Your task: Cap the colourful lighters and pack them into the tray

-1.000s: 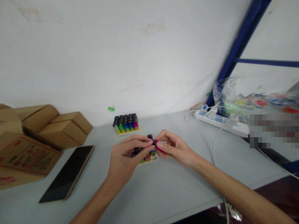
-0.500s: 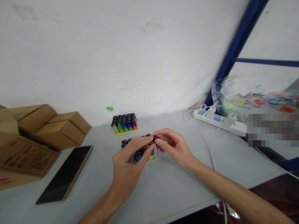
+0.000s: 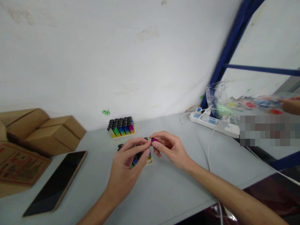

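Observation:
Between the thumb and fingers of my right hand (image 3: 172, 150) is a small purple lighter (image 3: 155, 141) with a dark top, its lower part hidden in the grip. My left hand (image 3: 125, 164) arches over a tray of lighters (image 3: 135, 161); its fingertips come up against the lighter's dark end, while its thumb is apart from them. Much of that tray is covered by the left hand. Behind it, near the wall, stands a full block of lighters (image 3: 121, 127) with black tops and rainbow-coloured bodies.
Brown cardboard boxes (image 3: 53, 134) stand at the left, with a dark-screened phone or tablet (image 3: 56, 181) before them. A white power strip (image 3: 214, 125) with plugs and cables lies at the right. Beyond are a blue metal frame (image 3: 220, 62), a clear plastic bag (image 3: 248, 103) and another person's hand (image 3: 290, 106).
The view has shifted slightly. My left thumb has drawn down from the lighter, which stays in my right hand. Another person's hand has appeared by the plastic bag.

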The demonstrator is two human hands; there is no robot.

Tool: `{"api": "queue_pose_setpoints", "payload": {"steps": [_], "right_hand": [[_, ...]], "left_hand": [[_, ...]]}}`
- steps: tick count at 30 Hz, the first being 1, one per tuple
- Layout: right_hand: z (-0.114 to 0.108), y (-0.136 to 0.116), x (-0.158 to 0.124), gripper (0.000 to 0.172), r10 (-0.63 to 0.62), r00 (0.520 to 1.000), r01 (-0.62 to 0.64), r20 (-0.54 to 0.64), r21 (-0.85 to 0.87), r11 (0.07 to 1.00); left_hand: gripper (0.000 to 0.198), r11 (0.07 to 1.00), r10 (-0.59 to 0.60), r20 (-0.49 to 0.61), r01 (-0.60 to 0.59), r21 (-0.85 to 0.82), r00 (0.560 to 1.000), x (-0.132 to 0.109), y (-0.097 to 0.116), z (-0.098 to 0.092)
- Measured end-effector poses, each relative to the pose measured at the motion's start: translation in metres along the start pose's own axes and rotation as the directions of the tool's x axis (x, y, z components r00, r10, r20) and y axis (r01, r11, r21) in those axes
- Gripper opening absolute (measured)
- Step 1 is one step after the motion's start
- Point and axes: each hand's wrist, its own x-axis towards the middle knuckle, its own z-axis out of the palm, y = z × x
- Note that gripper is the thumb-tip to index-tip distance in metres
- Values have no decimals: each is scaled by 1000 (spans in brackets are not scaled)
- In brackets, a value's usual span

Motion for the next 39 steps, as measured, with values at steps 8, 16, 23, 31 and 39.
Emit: {"api": "queue_pose_setpoints", "payload": {"steps": [8, 16, 23, 31, 39], "right_hand": [[0, -2, 1, 32, 26, 999, -27, -40, -32, 999], [-1, 1, 2, 31, 9, 998, -14, -70, -67, 998], [-2, 1, 2, 29, -4, 997, 0, -73, -54, 999], [1, -1, 1, 28, 3, 997, -6, -75, -40, 999], [1, -2, 2, 29, 34, 997, -35, -62, -8, 999]], "left_hand": [[20, 995, -79, 17, 80, -64, 997, 2, 6, -1], [18, 988, -132, 37, 134, -77, 991, 1, 1, 1], [21, 979, -166, 91, 175, -102, 982, 2, 5, -2], [24, 992, -115, 106, 119, -34, 988, 3, 9, -7], [28, 930, 164, 97, -187, 318, 982, 4, 7, -10]]}}
